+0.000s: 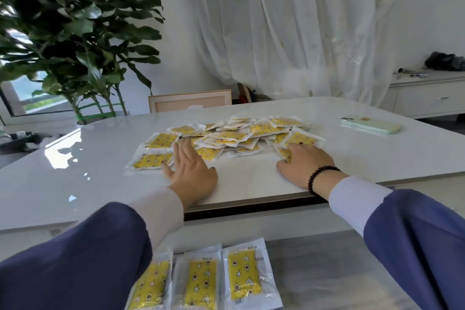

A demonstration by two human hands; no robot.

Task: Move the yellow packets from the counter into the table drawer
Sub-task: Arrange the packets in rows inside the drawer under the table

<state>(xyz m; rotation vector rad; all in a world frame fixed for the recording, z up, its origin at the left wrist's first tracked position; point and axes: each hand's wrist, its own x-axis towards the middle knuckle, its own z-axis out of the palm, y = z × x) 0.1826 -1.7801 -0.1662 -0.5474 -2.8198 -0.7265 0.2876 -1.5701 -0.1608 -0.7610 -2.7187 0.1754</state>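
A heap of several yellow packets (234, 136) in clear wrappers lies on the white glossy tabletop (88, 178). My left hand (191, 171) lies flat with straight fingers, its fingertips touching packets at the heap's left side. My right hand (304, 163) rests palm down, its fingers over a packet (302, 139) at the heap's right end. Below the table's front edge, three yellow packets (198, 279) lie side by side in the open grey drawer (327, 272). My left sleeve hides part of the leftmost one.
A pale green phone (370, 124) lies on the table at the far right. A large leafy plant (75, 27) stands at the left, a chair back (190, 100) behind the table, and a white cabinet (425, 98) at the far right by the curtain.
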